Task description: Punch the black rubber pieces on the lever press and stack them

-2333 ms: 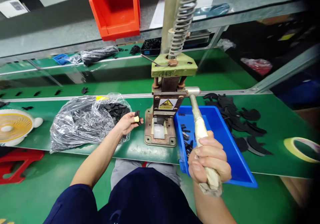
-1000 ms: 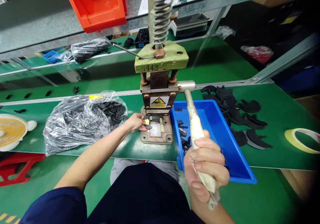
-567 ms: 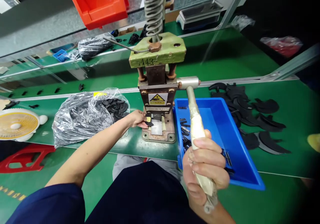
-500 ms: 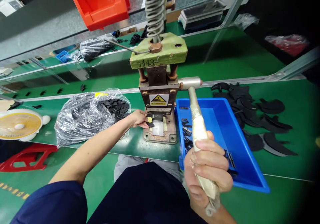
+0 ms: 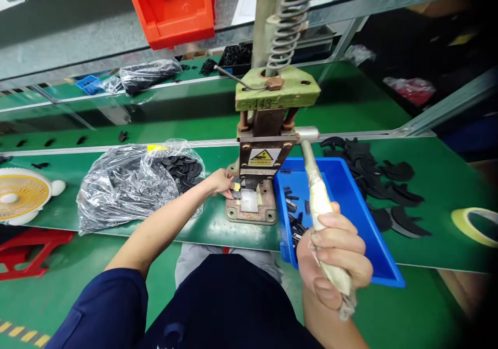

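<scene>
My right hand [image 5: 338,253] is wrapped round the taped lever handle [image 5: 319,198] of a hand press [image 5: 268,126]. The lever hangs from the press's right side and slants toward me. At the left of the press base [image 5: 268,196], my left hand [image 5: 223,182] pinches a dark flat piece [image 5: 235,194]. A small yellow patch [image 5: 236,186] shows by the fingertips. The piece lies close beside the pale block [image 5: 249,201] on the base; whether they touch I cannot tell. A yellow warning label [image 5: 263,156] is on the press front.
Left stands a clear bag [image 5: 128,183] of black parts, with a fan [image 5: 23,196] beyond it. A blue bin [image 5: 350,224] with small black parts sits right of the press. Black curved pieces [image 5: 365,167] and a tape roll [image 5: 476,226] lie farther right. Above hangs a red bin [image 5: 175,17].
The camera view has shifted, so the press appears farther right and the tape roll has come into sight. Both hands keep their grips on the lever handle and the dark piece.
</scene>
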Motion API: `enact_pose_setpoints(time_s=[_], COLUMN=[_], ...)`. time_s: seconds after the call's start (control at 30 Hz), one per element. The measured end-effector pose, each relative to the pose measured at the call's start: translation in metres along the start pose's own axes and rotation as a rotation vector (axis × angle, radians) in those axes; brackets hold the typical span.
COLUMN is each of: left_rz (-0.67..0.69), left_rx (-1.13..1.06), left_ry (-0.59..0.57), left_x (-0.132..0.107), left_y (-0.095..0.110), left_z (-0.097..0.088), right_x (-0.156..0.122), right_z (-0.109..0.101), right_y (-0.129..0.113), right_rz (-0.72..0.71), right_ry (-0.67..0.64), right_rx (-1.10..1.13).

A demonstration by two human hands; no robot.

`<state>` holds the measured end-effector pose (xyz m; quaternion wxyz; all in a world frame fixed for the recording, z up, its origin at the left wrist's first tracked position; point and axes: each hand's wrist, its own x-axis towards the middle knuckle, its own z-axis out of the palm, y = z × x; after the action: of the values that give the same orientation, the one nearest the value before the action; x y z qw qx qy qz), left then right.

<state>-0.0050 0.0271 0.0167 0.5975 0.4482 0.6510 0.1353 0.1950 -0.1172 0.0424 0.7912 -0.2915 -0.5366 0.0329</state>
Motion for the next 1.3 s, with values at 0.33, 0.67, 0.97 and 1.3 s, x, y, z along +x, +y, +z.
enact_pose_setpoints(time_s=[0.33, 0.67, 0.97, 1.3], left_rz=[-0.065, 0.086, 0.252, 0.502], left_rx=[-0.025, -0.145, -0.117, 1.080], left_ry=[0.025, 0.109, 0.389, 0.401], left_x=[0.003, -0.001, -0.008, -0.006], left_y=[0.006, -0.020, -0.075, -0.087], left_z=[0.003, 0.013, -0.060, -0.109], right_x=[0.002, 0.002, 0.005, 0.004], right_z=[0.005, 0.003, 0.006, 0.004], right_y=[0.003, 0.001, 0.005, 0.005], right_rz=[-0.107, -0.111, -0.148, -0.153], right_ry=[0.042, 0.021, 0.037, 0.031], right_rx=[0.054, 0.092, 0.109, 0.063])
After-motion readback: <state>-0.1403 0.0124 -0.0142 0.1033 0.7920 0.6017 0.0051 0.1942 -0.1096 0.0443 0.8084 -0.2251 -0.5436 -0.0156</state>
